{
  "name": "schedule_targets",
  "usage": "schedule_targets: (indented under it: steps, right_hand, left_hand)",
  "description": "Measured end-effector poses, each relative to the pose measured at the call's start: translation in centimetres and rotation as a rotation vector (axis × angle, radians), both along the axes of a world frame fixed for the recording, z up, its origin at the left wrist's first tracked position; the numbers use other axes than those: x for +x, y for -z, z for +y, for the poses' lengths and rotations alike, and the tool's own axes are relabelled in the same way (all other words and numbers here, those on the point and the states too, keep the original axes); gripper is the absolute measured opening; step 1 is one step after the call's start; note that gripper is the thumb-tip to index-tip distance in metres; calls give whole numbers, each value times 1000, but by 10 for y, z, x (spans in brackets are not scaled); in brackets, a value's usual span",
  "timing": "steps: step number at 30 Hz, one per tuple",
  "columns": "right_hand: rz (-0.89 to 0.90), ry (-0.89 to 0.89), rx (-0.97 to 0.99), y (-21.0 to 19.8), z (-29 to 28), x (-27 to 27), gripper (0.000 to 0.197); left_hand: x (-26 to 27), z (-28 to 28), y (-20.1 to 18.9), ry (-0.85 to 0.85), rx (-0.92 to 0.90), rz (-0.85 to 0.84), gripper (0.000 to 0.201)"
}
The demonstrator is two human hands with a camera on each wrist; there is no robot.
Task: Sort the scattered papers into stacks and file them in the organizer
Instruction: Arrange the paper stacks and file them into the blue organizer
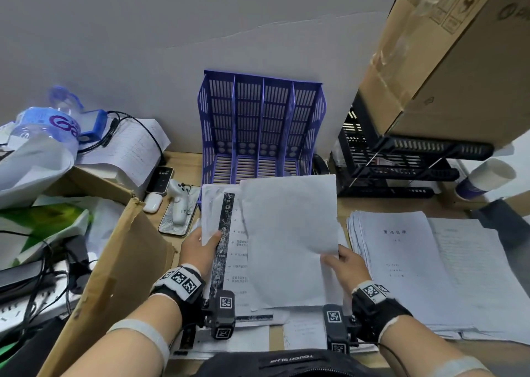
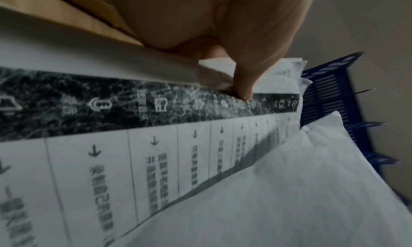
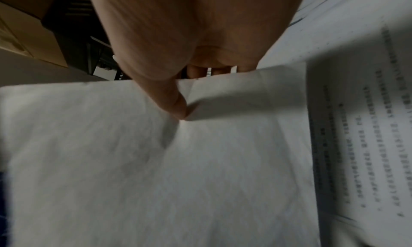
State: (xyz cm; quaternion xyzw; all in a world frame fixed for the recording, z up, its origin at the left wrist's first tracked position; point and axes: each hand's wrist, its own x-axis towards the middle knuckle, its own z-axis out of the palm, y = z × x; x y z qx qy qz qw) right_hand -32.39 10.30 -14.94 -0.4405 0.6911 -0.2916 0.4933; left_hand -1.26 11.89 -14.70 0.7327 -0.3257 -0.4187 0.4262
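Nearest the camera, loose sheets [image 1: 243,339] lie flat on the wooden desk [image 1: 183,161] between the two forearms. Just above them, the left hand [image 1: 200,247] pinches the left edge of a printed page [image 1: 226,233] with a black icon strip down it, thumb on top; the left wrist view shows the thumb pressed right at that dark band. The right hand [image 1: 348,265] grips a plain white sheet [image 1: 289,239], thumb over its right edge and fingers beneath, and that sheet overlaps the printed page. To the right, a thick paper stack [image 1: 401,262] sits on the desk, with another spread of pages [image 1: 481,276] beside it. On the left, an open cardboard box [image 1: 120,256] stands against the desk edge, and near it a phone [image 1: 176,216] lies under a white controller [image 1: 179,202], beside an earbud case [image 1: 152,203]. Further back, the purple organizer [image 1: 261,127] stands against the grey wall [image 1: 200,32]; its four slots show only slatted bottoms, and the held sheets' top edges reach its front lip. Right of it, a black tray rack [image 1: 401,153] carries a big cardboard carton [image 1: 447,55]; a paper cup [image 1: 484,179] lies tipped nearby. Far left, a water bottle [image 1: 48,121] rests on the clutter.
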Motion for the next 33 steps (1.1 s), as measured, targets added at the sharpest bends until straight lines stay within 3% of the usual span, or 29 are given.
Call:
schedule_targets:
  steps: [5, 7, 10, 12, 15, 19, 22, 26, 29, 33]
  right_hand:
    - [-151, 7, 14, 1, -9, 6, 23]
    - [-156, -15, 11, 3, -14, 13, 26]
    - [-45, -77, 9, 7, -15, 27, 25]
    - [116, -212, 34, 15, -12, 36, 16]
    - [343, -442, 141, 25, -1, 49, 11]
    - [357, -424, 248, 33, 9, 52, 20]
    - [358, -374, 289, 32, 11, 52, 20]
    - [251, -456, 246, 25, 13, 67, 14]
    - [197, -309, 190, 19, 3, 73, 31]
    - [-331, -3, 135, -20, -20, 65, 38]
  left_hand:
    - [24, -22, -44, -172, -205, -143, 20]
    - [36, -34, -65, -210, -307, -176, 15]
    - [41, -41, -95, -256, -476, -179, 14]
    - [39, -39, -107, -266, -563, -163, 2]
    - [39, -36, -116, -267, -646, -139, 23]
    - [43, -32, -110, -266, -666, -120, 14]
    - [43, -30, -108, -260, -664, -92, 19]
    - [38, -30, -109, -203, -641, -10, 18]
    - [35, -27, -97, -142, -539, 114, 11]
    - [30, -21, -65, -51, -365, 190, 16]
